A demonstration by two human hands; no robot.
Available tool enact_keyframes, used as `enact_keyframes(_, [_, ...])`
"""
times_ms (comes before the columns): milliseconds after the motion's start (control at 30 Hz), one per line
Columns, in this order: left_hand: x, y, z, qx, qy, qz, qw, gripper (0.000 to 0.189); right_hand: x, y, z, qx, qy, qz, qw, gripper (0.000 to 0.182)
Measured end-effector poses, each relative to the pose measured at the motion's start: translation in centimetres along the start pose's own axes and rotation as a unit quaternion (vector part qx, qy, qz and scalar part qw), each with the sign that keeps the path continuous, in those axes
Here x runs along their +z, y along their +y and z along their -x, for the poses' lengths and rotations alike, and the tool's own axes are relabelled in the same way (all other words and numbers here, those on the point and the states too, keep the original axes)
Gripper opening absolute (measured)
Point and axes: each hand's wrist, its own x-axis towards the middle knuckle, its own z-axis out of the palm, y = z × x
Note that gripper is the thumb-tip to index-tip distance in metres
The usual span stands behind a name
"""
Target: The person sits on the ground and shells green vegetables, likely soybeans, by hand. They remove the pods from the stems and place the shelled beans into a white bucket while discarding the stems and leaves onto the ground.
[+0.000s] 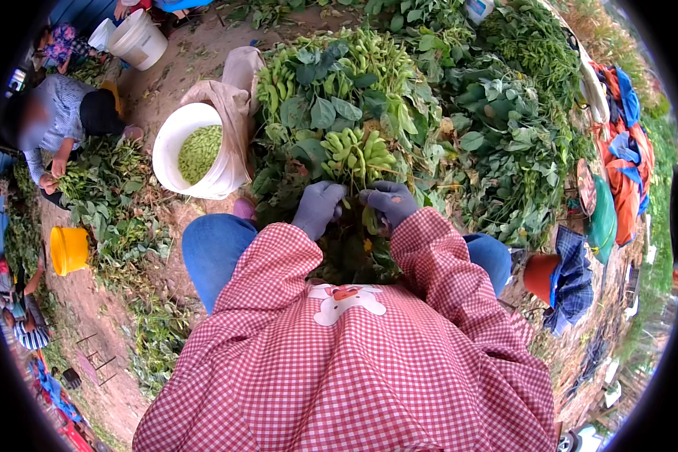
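Observation:
A bunch of green soybean pods on stems [359, 152] is held upright between my two grey-gloved hands. My left hand [321, 208] pinches the stems from the left, its fingers curled. From the right, my right hand [391, 203] has its thumb and fingers closed at the same stems, with a few pods hanging below it. Behind the bunch lies a big heap of cut soybean plants [339, 85], leafy and full of pods. To the left of it stands a white bucket [164, 152] partly filled with green pods [200, 152], a beige cloth sack [226, 113] beside it.
At the left a seated person [68, 107] handles plants over another leafy pile [118, 198]. A yellow bucket [69, 251] stands nearer. White buckets [138, 42] are at the upper left. On the right are a red bucket [539, 277] with dark plaid cloth and orange-and-blue fabric [627, 164].

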Motion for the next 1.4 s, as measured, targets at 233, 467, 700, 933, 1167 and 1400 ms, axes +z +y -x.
enact_keyframes(233, [-0.7, -0.1, 0.3, 0.011, -0.040, 0.040, 0.998, 0.014, -0.4, -2.3, 2.4, -0.023, 0.051, -0.023, 0.998, 0.038])
enact_keyframes(467, [-0.8, 1.2, 2.5, 0.044, -0.065, -0.049, 0.996, 0.012, 1.1, -2.2, 3.3, -0.065, -0.105, -0.152, 0.981, 0.041])
enact_keyframes(700, [-1.1, 0.7, 2.1, 0.094, -0.077, -0.089, 0.989, 0.015, 0.5, -3.2, 3.9, -0.121, -0.134, -0.234, 0.955, 0.034])
enact_keyframes(933, [-0.6, 1.2, 2.1, 0.130, -0.084, -0.129, 0.980, 0.027, 2.3, -0.7, 0.7, 0.039, -0.022, -0.043, 0.998, 0.034])
enact_keyframes(1167, [-1.0, 1.1, 1.9, 0.261, -0.075, -0.321, 0.907, 0.024, 2.4, -0.8, 0.6, 0.104, -0.033, 0.021, 0.994, 0.039])
enact_keyframes(1400, [-1.2, 2.2, 1.9, 0.216, -0.104, -0.374, 0.896, 0.030, 1.9, -0.6, 0.6, 0.100, -0.042, -0.037, 0.993, 0.039])
